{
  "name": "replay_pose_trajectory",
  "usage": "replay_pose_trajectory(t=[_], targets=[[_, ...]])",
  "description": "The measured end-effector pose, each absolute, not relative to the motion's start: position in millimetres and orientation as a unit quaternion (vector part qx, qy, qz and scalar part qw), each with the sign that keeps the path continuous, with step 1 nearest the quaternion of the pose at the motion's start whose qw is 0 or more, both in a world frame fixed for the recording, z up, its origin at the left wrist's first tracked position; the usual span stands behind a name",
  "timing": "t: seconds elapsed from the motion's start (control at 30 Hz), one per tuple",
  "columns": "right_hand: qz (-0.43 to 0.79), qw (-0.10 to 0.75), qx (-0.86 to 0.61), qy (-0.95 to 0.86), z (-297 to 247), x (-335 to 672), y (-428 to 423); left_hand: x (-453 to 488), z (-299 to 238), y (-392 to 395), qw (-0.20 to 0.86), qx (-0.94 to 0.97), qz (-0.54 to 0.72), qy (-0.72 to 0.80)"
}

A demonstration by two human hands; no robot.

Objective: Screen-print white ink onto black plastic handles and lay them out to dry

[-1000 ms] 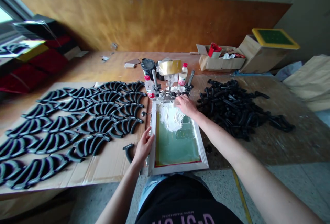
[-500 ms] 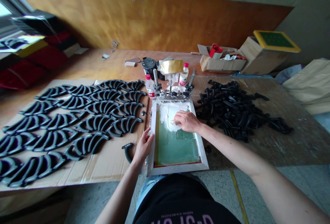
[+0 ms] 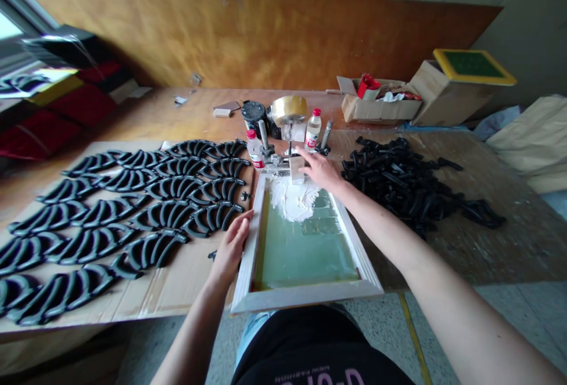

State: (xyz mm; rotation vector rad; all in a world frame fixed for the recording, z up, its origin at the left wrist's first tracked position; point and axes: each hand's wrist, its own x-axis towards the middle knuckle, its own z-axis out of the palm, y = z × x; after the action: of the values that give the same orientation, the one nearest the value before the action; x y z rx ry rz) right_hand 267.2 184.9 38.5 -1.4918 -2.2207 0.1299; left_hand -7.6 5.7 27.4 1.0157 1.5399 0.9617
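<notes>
A screen-printing frame [image 3: 245, 276] with a pale metal rim and green mesh lies in front of me, its near end raised. White ink [image 3: 295, 202] is smeared on the far part of the mesh. At the hinge end a small beige squeegee [image 3: 296, 170] stands upright. My right hand [image 3: 323, 169] is at the squeegee's right side, fingers apart; whether they touch it is unclear. My left hand [image 3: 233, 243] is beside the frame's left rim, fingers loosely extended, some hidden. Under its wrist, a curved black part [image 3: 212, 254] is mostly covered.
Rows of curved black parts [image 3: 168, 214] cover the cardboard at left. A heap of black parts [image 3: 398, 184] lies at right. Behind the frame stand a clamp with metal posts [image 3: 263, 134], two red-capped bottles [image 3: 313, 129], a roll of tape [image 3: 289, 108] and a dark tub [image 3: 254, 112].
My right hand has moved away from me to the hinge end and opened beside the squeegee. The frame's near end has risen. My left hand has shifted slightly left.
</notes>
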Motion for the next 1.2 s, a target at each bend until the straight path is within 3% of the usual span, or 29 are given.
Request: replay_pose_trajectory(t=[0.17, 0.27, 0.37, 0.53, 0.63, 0.7, 0.77, 0.87, 0.97, 1.03, 1.1, 1.2], targets=[[0.082, 0.304, -0.677, -0.665, 22, 337, 184, 2, 73, 41, 0.489, 0.422, 0.54, 0.539], [0.148, 0.269, -0.653, -0.693, -15, 340, 151, 15, 85, 66, 0.511, 0.386, 0.607, 0.47], [0.172, 0.231, -0.565, -0.773, -46, 310, 116, 32, 73, 69, 0.507, 0.319, 0.625, 0.5], [0.118, 0.226, -0.523, -0.813, -50, 250, 64, 75, 15, 18, 0.682, 0.216, 0.428, 0.552], [0.108, 0.253, -0.405, -0.872, -46, 236, 42, 80, -14, -9, 0.712, 0.165, 0.401, 0.553], [0.118, 0.255, -0.355, -0.892, -51, 253, 39, 55, -31, -18, 0.676, 0.17, 0.415, 0.585], [0.109, 0.243, -0.443, -0.856, -61, 294, 46, 8, -48, -24, 0.603, 0.189, 0.41, 0.658], [0.064, 0.121, -0.653, -0.745, -84, 376, 62, -79, -77, -40, 0.469, 0.176, 0.339, 0.796], [0.066, 0.024, -0.702, -0.709, -106, 432, 64, -134, -95, -60, 0.418, 0.236, 0.192, 0.856], [0.061, 0.043, -0.701, -0.709, -113, 439, 59, -143, -96, -68, 0.418, 0.305, 0.109, 0.849], [0.061, 0.118, -0.68, -0.721, -111, 421, 54, -137, -86, -66, 0.422, 0.373, 0.066, 0.824], [0.086, 0.233, -0.596, -0.764, -95, 365, 55, -123, -58, -43, 0.414, 0.428, 0.082, 0.799]])
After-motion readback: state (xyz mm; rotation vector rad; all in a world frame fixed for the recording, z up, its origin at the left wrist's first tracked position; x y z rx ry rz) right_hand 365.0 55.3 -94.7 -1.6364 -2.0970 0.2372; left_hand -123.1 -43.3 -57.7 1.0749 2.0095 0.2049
